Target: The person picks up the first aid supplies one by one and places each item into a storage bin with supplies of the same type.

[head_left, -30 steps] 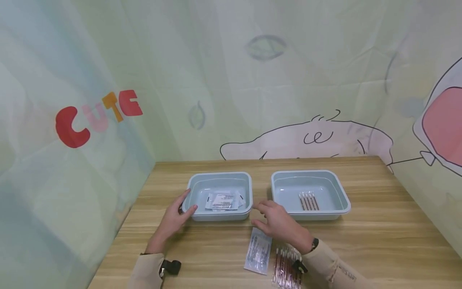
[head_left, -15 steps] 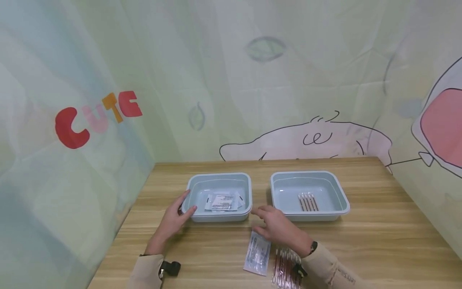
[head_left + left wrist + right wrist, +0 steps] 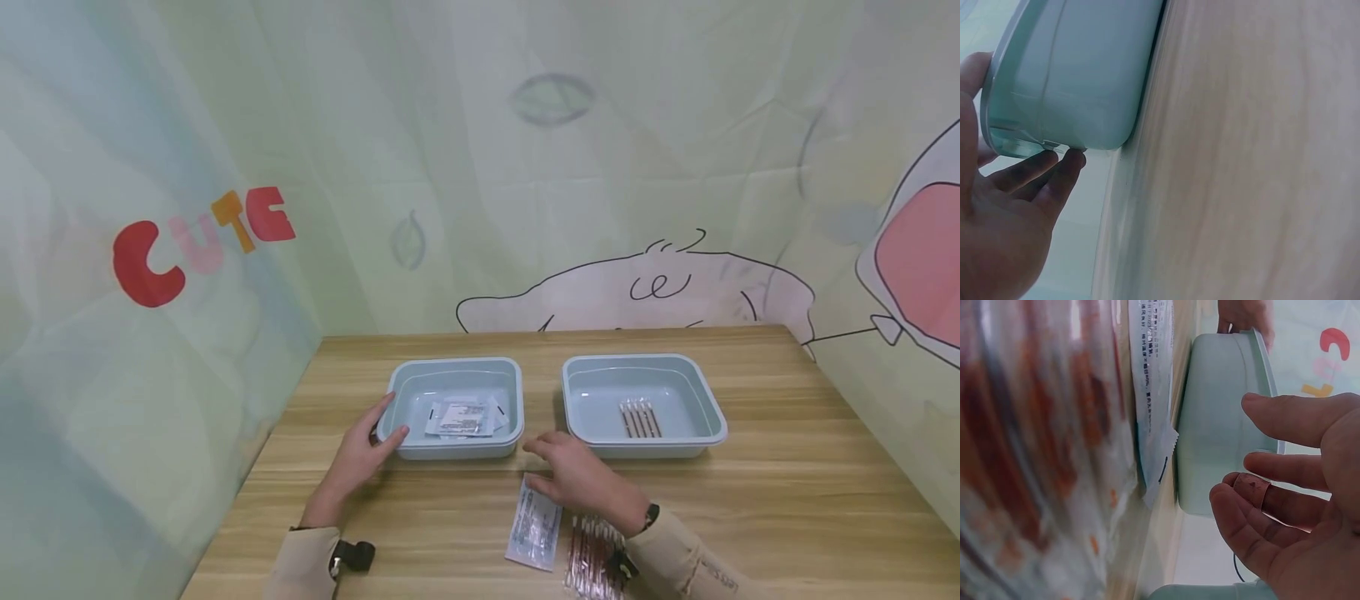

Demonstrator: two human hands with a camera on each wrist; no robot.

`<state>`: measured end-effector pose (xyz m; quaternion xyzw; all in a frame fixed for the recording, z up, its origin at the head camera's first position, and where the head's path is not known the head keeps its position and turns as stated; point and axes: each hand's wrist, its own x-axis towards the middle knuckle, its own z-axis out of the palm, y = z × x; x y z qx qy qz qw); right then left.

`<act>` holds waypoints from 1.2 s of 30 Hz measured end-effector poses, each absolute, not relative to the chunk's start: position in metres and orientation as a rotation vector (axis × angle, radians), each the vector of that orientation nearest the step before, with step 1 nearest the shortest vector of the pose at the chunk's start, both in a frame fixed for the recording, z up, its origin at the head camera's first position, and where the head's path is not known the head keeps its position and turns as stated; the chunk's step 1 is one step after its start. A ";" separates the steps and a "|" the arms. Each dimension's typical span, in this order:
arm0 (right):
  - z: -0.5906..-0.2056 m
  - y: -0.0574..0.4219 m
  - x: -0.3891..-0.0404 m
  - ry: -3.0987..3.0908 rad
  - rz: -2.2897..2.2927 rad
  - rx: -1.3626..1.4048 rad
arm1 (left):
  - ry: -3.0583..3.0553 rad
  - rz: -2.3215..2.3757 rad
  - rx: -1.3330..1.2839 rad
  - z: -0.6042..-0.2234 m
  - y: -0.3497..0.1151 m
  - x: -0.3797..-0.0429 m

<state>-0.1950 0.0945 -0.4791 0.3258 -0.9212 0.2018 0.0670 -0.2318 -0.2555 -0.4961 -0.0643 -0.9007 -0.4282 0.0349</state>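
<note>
Left of the lower centre, the left hand [image 3: 356,454] has its grip closed round the left end of a blue tray [image 3: 450,382], with packets [image 3: 463,418] inside. At bottom centre, a flat packet [image 3: 534,529] lies on the table [image 3: 435,533]; the right hand [image 3: 585,477], its grip loosely parted, holding nothing, is near its top. Wrapped swabs [image 3: 588,562] lie below, and a second tray [image 3: 596,404] right of centre holds more swabs [image 3: 641,418].

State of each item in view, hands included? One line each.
Left tray: upright, uncovered, holding packets
Packets: overlapping, inside left tray
Right tray: upright, uncovered, holding swabs
Swabs: side by side in right tray
Loose packet: lying on table
Swab bundle: in clear wrap on table, partly hidden
Left hand: gripping left tray's rim
Right hand: fingers loosely bent, holding nothing
</note>
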 end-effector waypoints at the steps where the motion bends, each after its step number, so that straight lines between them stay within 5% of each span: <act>1: -0.480 0.095 -0.195 -2.771 0.601 0.990 | -2.767 -1.317 -0.197 -0.496 -0.256 -0.232; 36: -0.482 0.095 -0.195 -2.945 0.563 1.038 | -2.782 -1.288 -0.210 -0.494 -0.255 -0.232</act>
